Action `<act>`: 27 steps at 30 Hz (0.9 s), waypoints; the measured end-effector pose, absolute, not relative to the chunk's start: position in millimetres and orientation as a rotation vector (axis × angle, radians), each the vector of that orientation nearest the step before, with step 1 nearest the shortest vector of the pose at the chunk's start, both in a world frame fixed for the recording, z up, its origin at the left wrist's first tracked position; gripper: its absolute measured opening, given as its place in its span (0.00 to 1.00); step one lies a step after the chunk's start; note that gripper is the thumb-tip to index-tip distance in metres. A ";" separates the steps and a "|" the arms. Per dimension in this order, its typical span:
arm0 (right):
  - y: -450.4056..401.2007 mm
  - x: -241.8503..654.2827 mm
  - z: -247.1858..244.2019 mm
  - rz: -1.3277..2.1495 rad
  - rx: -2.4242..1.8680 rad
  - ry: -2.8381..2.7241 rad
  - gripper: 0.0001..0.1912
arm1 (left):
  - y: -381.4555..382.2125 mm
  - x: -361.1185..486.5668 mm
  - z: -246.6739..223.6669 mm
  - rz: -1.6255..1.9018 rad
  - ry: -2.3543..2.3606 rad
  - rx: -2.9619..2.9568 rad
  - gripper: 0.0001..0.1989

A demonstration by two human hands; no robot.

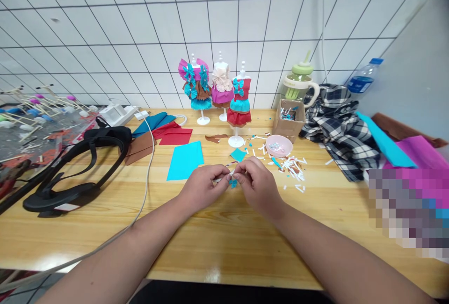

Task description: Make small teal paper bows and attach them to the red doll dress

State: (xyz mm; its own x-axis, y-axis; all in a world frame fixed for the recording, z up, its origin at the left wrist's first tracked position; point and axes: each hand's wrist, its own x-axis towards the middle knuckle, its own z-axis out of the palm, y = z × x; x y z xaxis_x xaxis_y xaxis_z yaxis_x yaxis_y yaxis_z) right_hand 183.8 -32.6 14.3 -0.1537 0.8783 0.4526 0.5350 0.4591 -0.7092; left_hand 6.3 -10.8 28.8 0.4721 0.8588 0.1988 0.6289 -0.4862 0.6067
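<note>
Close together above the table, my left hand and my right hand are both closed in a pinch, fingertips almost touching. Between them is a thin white strip, with a small gathered blue paper piece, like a bow, just under the fingertips. Which fingers grip which part is partly hidden. Just beyond the hands lies a blue paper square. Behind it stands a mini dress form in red and blue crepe paper with blue bows. Two more dressed forms stand farther back.
Blue paper sheet, red and brown paper lie left, beside a black headset strap and white cable. Right are white scraps, a pink dish, cardboard box, lidded cup and plaid cloth.
</note>
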 end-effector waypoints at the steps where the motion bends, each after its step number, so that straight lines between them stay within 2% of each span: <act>1: -33.6 183.2 14.6 0.487 -1.186 -1.839 0.03 | -10.9 6.4 28.5 0.689 1.239 2.260 0.11; 20: -34.0 176.5 8.7 0.529 -1.131 -1.794 0.05 | -8.4 16.4 20.6 0.870 1.250 1.871 0.10; 25: -34.2 183.5 15.2 0.527 -1.117 -1.728 0.05 | 18.2 -12.8 26.0 1.096 1.527 1.727 0.12; 27: -31.0 186.4 15.9 0.595 -1.139 -1.675 0.04 | 31.5 -31.0 27.3 1.022 1.687 1.890 0.13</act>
